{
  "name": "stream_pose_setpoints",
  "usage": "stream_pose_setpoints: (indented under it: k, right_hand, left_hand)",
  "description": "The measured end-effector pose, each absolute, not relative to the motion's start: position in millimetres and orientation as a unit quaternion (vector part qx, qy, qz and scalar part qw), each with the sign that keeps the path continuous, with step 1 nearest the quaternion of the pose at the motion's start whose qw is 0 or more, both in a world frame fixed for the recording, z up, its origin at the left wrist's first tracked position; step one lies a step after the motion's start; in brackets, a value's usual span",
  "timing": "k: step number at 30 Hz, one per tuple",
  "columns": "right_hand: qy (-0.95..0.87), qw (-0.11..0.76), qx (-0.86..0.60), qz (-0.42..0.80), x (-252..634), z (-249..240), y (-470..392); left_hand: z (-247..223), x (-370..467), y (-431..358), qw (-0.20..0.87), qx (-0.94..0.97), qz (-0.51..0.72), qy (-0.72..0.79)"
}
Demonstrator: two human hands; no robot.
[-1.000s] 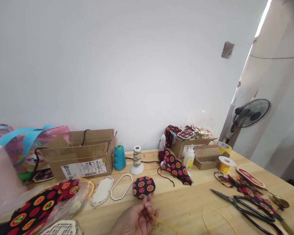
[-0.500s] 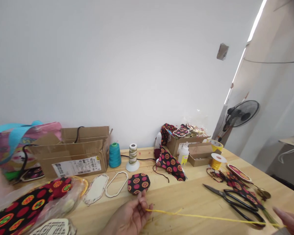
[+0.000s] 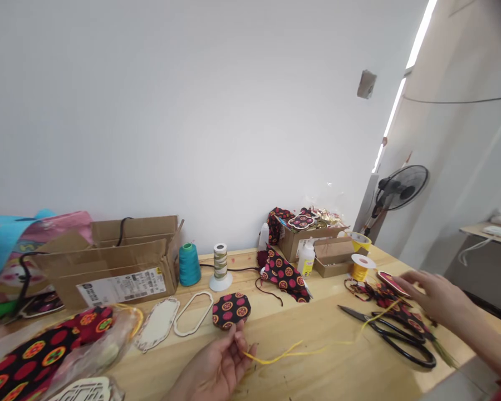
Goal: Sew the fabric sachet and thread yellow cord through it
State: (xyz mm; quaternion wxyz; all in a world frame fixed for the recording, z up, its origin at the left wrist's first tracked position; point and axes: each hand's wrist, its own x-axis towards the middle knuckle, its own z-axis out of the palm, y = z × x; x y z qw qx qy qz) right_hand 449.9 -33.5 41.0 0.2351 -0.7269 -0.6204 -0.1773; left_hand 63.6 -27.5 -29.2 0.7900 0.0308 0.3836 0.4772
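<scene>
My left hand [image 3: 223, 362], palm up near the front edge, pinches one end of a yellow cord [image 3: 271, 361]. The cord runs slack to the right over black scissors [image 3: 394, 337]. Over the right side of the table my right hand [image 3: 432, 292] reaches out, fingers extended, beside a red oval piece with a pale rim [image 3: 392, 283]. Just beyond my left fingertips lies a black patterned fabric piece [image 3: 231, 311]. An empty oval frame [image 3: 193, 313] and a pale scalloped plate [image 3: 157, 324] are to its left.
Along the wall stand a cardboard box [image 3: 121, 273], a teal thread cone [image 3: 189, 265], a striped spool [image 3: 220, 268], a glue bottle [image 3: 306, 259] and a filled box [image 3: 292, 239]. A yellow ribbon spool [image 3: 360, 268] sits at the right. Patterned fabric [image 3: 45, 351] fills the left front.
My right hand has moved up and inward from the lower right corner, and its fingers are apart. The yellow cord has gone from taut to slack. The view has shifted slightly.
</scene>
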Motion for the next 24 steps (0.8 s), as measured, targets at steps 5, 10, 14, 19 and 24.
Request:
stream_pose_setpoints:
  k: [5,10,14,19,24]
  right_hand:
    - [-0.721,0.252,-0.641,-0.076,367.3,27.5,-11.9]
    - [-0.814,0.314,-0.482,0.080,263.6,1.4,-18.5]
    - [-0.871,0.278,-0.397,0.079,214.3,-17.3,-24.9]
    - [-0.890,0.262,-0.367,0.065,207.8,-34.3,-20.0]
    - [-0.883,0.298,-0.343,0.115,216.1,-40.7,-23.9]
  left_hand:
    - [-30.9,63.3,-27.6,0.783,0.043,0.469,0.407]
    - [-29.8,62.7,-28.8,0.794,0.055,0.447,0.410]
    - [-26.4,63.0,-27.1,0.805,0.049,0.427,0.408]
    - [-25.4,61.1,-26.3,0.822,0.046,0.408,0.395]
    - [-26.8,61.9,-26.4,0.825,0.073,0.396,0.395]
